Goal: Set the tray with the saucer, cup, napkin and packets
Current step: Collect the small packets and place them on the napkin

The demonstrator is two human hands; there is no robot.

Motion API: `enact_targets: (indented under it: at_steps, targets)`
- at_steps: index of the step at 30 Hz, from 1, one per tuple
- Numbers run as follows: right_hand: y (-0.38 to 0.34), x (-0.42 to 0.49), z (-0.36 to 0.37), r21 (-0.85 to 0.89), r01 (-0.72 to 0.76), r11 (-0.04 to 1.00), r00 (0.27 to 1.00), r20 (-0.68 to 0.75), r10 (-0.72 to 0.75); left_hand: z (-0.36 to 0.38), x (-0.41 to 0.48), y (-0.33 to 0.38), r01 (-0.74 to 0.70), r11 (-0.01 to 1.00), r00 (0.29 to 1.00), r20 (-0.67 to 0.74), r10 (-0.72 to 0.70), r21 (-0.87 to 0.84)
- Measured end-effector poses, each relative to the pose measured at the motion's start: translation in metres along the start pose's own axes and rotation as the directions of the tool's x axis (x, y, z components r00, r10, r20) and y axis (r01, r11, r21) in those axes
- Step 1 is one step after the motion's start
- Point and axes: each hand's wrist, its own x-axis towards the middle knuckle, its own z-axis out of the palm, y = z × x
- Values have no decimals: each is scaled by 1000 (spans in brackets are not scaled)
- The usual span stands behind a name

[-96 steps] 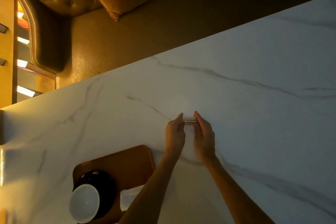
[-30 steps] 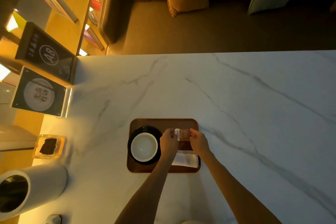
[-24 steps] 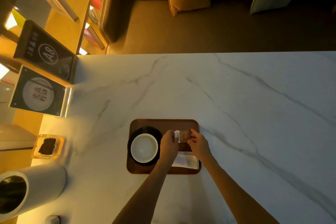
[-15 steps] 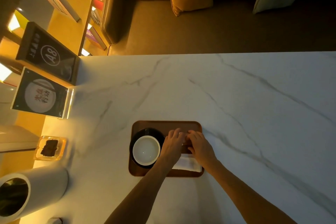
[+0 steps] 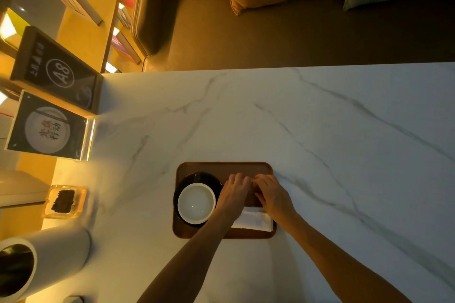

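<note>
Dim amber light falls on a marble table [image 5: 320, 142] with a sofa beyond it. Both hands sit palm-down on the tray [image 5: 221, 167], fingertips meeting at its far right part. The left hand [image 5: 234, 194] and right hand [image 5: 272, 194] are curled low over something there; the packets are hidden beneath them, so I cannot tell whether either hand grips or has let go. Just behind the hands, the napkin [image 5: 256, 220] lies flat at the tray's near right. Left of them, the cup [image 5: 196, 203] stands on the saucer [image 5: 197, 176]. Judging by this, saucer, cup and napkin are set; only settling the packets remains.
</note>
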Motion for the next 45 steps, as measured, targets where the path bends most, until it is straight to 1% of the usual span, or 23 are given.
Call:
enact_targets:
  at_steps: [3, 6, 7, 9, 11, 13, 15, 17, 21, 26, 29, 31, 33, 35, 38, 40, 41, 43, 45]
  targets:
    - [0, 0, -1, 3, -21, 1000, 999, 31, 21, -2, -1, 0, 5, 1000, 1000, 12, -5, -21]
    - [-1, 0, -4, 50, -27, 998, 996, 87, 23, -4, -7, 0, 66, 997, 998, -10, -67, -40]
    - [0, 0, -5, 84, -46, 995, 995, 88, 38, -6, -10, 1, 93, 995, 995, -26, -94, -43]
    - [3, -7, -8, 161, -114, 980, 993, 37, 109, -6, -21, 2, 121, 991, 991, -53, -124, -55]
    - [10, -21, -9, 194, -173, 966, 985, 12, 174, -3, -35, 4, 125, 990, 991, -33, -127, -67]
    - [16, -39, -4, 158, -189, 969, 982, 58, 182, 4, -50, 6, 152, 984, 988, 35, -150, -93]
    - [19, -55, 2, 120, -199, 973, 975, 119, 185, 9, -61, 5, 209, 970, 974, 111, -196, -122]
    - [19, -62, 6, 100, -208, 973, 971, 141, 193, 14, -66, 3, 250, 961, 960, 157, -230, -120]
    - [12, -57, 6, 97, -242, 966, 968, 98, 232, 16, -67, 2, 309, 946, 940, 182, -287, -103]
    - [9, -52, 7, 60, -247, 967, 966, 90, 241, 17, -66, 6, 376, 920, 917, 189, -352, -111]
    - [11, -55, 7, 44, -242, 969, 968, 80, 238, 21, -70, 9, 377, 917, 921, 154, -357, -131]
    - [10, -58, 8, 65, -250, 966, 966, 79, 245, 22, -74, 11, 366, 920, 929, 107, -354, -142]
    - [5, -62, 9, 100, -273, 957, 962, 59, 268, 23, -80, 12, 338, 930, 941, 46, -335, -142]
    - [1, -71, 12, 99, -272, 957, 962, 23, 271, 24, -89, 15, 297, 948, 954, 10, -298, -116]
    - [-4, -88, 17, 35, -180, 983, 984, 8, 179, 32, -108, 25, 231, 969, 973, 41, -228, -89]
    - [-6, -99, 23, -58, -101, 993, 993, 56, 104, 41, -120, 30, 196, 979, 978, 88, -191, -49]
    - [-6, -103, 25, -101, -85, 991, 990, 105, 95, 44, -124, 30, 193, 981, 977, 102, -190, -24]
    - [-5, -109, 29, -132, -90, 987, 975, 188, 114, 49, -129, 29, 202, 979, 974, 101, -202, 15]
    - [-5, -110, 30, -123, -105, 987, 972, 195, 128, 51, -131, 29, 215, 976, 972, 92, -217, 28]
